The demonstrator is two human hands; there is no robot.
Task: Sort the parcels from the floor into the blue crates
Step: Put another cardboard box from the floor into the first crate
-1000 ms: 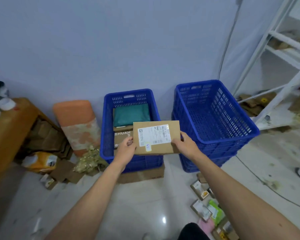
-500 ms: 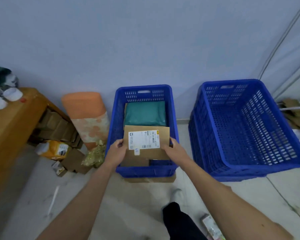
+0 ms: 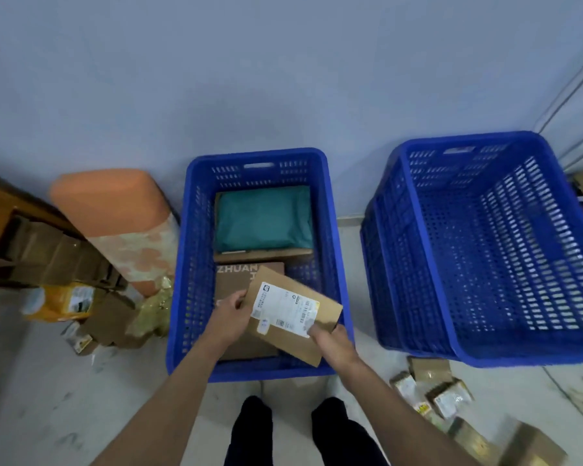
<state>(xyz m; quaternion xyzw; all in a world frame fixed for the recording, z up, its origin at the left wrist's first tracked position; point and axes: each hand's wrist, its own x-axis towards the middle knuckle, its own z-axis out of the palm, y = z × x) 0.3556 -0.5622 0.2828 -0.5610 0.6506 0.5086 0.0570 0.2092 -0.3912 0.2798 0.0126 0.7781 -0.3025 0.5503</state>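
Left crate (image 3: 186, 264): blue perforated plastic, held a soft teal mailer (image 3: 263, 218) and a brown printed box (image 3: 233, 280).
Left hand (image 3: 231, 319): fingers curled round the parcel's left edge.
Parcel (image 3: 293, 314): flat cardboard with a white label, tilted over the left crate's near end.
Right hand (image 3: 330, 341): pinched its near edge, beside the rim.
Right crate (image 3: 418, 264): same lattice walls, a floor strip apart.
Floor parcels (image 3: 431, 388): small cardboard boxes.

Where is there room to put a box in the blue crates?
The right crate is bare, wall to wall. The left crate is crowded: green parcel at the back, brown box in front, and the left hand and right hand hold the labelled parcel over it. One small bare patch lies between the brown box and its right wall.
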